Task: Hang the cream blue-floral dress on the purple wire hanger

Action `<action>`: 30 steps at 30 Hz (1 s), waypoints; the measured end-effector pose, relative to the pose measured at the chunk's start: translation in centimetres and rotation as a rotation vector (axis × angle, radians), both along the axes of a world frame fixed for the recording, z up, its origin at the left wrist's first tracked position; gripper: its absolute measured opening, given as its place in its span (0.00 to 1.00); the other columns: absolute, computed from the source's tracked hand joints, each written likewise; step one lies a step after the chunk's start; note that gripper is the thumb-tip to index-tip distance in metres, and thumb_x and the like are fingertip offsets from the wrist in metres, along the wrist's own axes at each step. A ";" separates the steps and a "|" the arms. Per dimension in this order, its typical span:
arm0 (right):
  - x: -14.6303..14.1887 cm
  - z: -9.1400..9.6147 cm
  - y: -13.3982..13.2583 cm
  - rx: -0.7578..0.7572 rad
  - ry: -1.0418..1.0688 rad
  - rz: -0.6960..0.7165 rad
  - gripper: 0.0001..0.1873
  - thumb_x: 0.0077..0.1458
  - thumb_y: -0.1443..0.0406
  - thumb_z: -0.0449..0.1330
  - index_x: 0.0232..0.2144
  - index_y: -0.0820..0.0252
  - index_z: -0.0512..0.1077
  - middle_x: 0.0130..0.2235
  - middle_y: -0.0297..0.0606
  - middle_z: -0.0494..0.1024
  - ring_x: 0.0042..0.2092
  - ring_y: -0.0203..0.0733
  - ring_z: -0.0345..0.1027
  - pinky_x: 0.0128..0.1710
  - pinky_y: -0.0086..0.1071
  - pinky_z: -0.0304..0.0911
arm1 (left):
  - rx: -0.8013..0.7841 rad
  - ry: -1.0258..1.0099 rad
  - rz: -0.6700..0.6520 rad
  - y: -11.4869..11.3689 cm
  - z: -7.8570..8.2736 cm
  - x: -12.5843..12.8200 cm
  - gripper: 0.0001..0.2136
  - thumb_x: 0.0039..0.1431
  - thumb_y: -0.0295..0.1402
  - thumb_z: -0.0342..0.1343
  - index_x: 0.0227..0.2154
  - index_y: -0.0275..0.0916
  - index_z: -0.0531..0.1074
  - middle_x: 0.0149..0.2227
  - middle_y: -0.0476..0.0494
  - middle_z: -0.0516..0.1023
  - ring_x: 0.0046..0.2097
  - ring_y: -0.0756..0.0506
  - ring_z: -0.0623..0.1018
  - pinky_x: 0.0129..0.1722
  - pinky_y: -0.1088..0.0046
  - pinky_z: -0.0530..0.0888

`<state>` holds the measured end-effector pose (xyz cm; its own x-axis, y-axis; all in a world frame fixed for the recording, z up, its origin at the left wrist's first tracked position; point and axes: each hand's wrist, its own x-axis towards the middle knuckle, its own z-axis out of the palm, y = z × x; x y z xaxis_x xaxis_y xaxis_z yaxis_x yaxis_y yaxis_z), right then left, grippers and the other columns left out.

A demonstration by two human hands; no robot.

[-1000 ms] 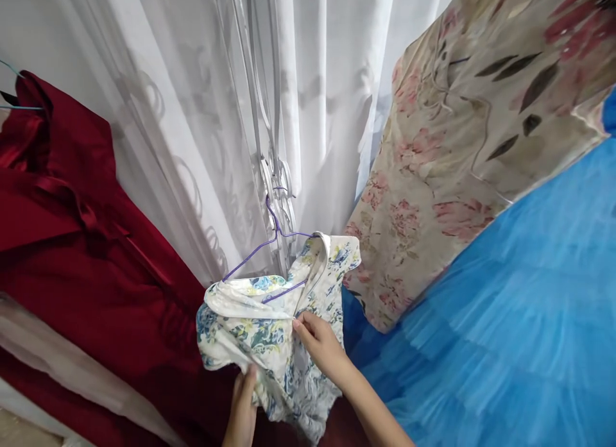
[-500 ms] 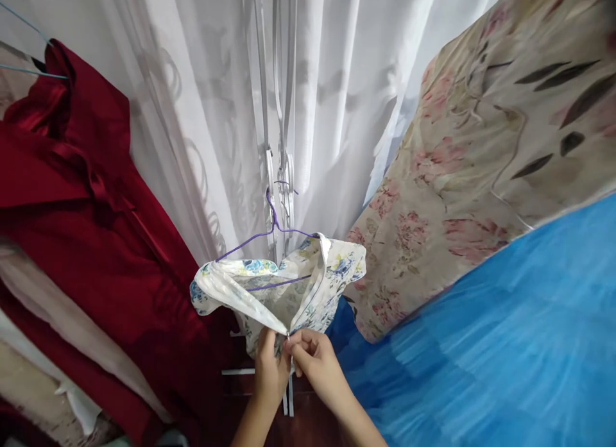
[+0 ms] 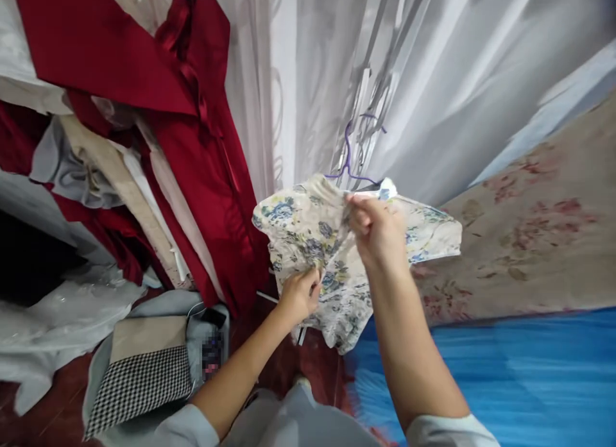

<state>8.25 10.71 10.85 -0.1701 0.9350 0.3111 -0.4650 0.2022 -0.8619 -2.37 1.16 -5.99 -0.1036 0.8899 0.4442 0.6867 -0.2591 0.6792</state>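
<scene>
A small white garment with a blue and yellow flower print [image 3: 308, 232] hangs on a purple wire hanger [image 3: 347, 158] in front of a sheer white curtain [image 3: 385, 81]. My right hand [image 3: 373, 229] is closed on the cloth near the garment's collar. My left hand [image 3: 299, 294] is lower down, fingers pinched on the front of the same garment.
A dark red satin garment [image 3: 144, 68] hangs to the left with pale cloth beneath it. A beige floral fabric [image 3: 529, 235] and a blue tulle skirt [image 3: 505, 376] fill the right. On the floor at lower left lie a houndstooth piece [image 3: 139, 379] and white fabric [image 3: 58, 306].
The view has tilted down and left. My right hand rose to the collar while my left stays low on the front. The garment front now looks drawn together.
</scene>
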 end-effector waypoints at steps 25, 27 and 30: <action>0.1 -1.7 -0.2 0.195 -0.168 -0.129 0.09 0.56 0.65 0.61 0.24 0.59 0.70 0.16 0.24 0.60 0.18 0.29 0.47 0.18 0.26 0.43 | 0.438 0.109 -0.194 7.3 16.0 -4.5 0.08 0.67 0.34 0.50 0.39 0.41 0.74 0.34 0.48 0.78 0.35 0.50 0.76 0.36 0.74 0.70; -0.3 -1.4 -0.1 0.215 -0.182 -0.156 0.11 0.56 0.62 0.61 0.23 0.59 0.68 0.16 0.24 0.60 0.18 0.29 0.48 0.19 0.26 0.44 | 0.472 0.072 -0.205 7.6 16.8 -4.4 0.09 0.67 0.35 0.50 0.34 0.39 0.74 0.30 0.49 0.76 0.31 0.51 0.74 0.33 0.75 0.69; -0.8 -1.5 0.1 0.234 -0.218 -0.173 0.13 0.56 0.59 0.63 0.24 0.59 0.67 0.18 0.24 0.59 0.19 0.28 0.48 0.20 0.26 0.43 | 0.546 -0.004 -0.197 8.0 17.8 -4.2 0.09 0.67 0.35 0.51 0.34 0.39 0.73 0.29 0.49 0.75 0.30 0.51 0.73 0.32 0.75 0.69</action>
<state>7.44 10.80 9.32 -0.1017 0.8638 0.4935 -0.2168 0.4649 -0.8584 -6.59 9.13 11.77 0.0380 0.5342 0.8445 0.5874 -0.6956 0.4136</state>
